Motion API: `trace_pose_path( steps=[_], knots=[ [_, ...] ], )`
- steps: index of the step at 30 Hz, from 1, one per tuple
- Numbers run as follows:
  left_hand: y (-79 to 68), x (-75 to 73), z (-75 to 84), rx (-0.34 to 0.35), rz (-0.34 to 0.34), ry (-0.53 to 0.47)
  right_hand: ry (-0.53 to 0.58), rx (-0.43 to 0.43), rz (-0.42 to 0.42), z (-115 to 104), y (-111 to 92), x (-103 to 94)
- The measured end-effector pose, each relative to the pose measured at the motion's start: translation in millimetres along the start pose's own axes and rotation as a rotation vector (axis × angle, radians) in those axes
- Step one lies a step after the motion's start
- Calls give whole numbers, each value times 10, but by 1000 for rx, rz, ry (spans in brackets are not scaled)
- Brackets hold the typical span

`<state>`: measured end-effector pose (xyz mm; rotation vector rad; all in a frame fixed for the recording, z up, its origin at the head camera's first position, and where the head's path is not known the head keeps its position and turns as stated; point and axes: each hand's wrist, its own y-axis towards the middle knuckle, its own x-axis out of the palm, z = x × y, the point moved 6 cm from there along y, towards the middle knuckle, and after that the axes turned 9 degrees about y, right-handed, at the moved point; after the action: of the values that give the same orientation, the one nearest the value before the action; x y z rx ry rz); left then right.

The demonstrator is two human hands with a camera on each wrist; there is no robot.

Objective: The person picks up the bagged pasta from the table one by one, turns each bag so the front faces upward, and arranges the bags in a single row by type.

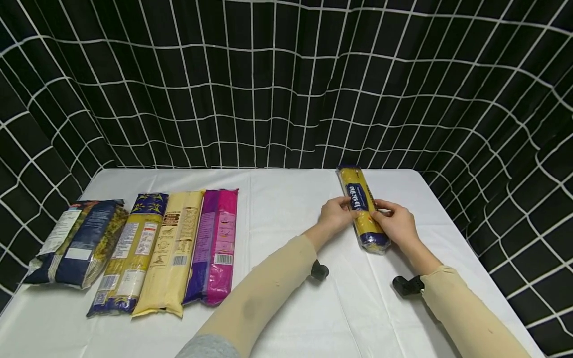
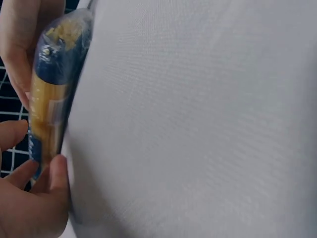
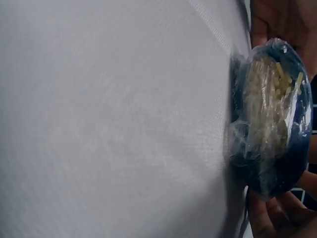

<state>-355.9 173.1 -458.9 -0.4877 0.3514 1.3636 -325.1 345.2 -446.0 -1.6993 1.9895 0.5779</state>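
A long pack of spaghetti (image 1: 357,196), yellow with dark blue ends and a blue label, lies on the white table toward the back right. From its left side my left hand (image 1: 334,215) grips it, thumb and fingertips at the edge and top. My right hand (image 1: 396,223) holds the opposite side, a little nearer the front end. In the left wrist view the left fingers (image 2: 58,173) press along the side of the pack (image 2: 49,101). The right wrist view looks at its clear, crinkled end (image 3: 270,109), where pale strands show through, with a hand on either side.
Left on the table lie a magenta and purple pack (image 1: 221,243), a cream pack (image 1: 172,248), a yellow and blue pasta pack (image 1: 134,248) and a wider dark blue bag (image 1: 85,243). Black curtains (image 1: 268,89) with white grid lines surround the white tabletop (image 1: 286,199).
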Motion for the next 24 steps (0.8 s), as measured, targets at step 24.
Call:
trace_pose_path(
  steps=[24],
  knots=[
    [-607,-1591,-34,369,81,54,501,-384,39,-1503,-789,634]
  ],
)
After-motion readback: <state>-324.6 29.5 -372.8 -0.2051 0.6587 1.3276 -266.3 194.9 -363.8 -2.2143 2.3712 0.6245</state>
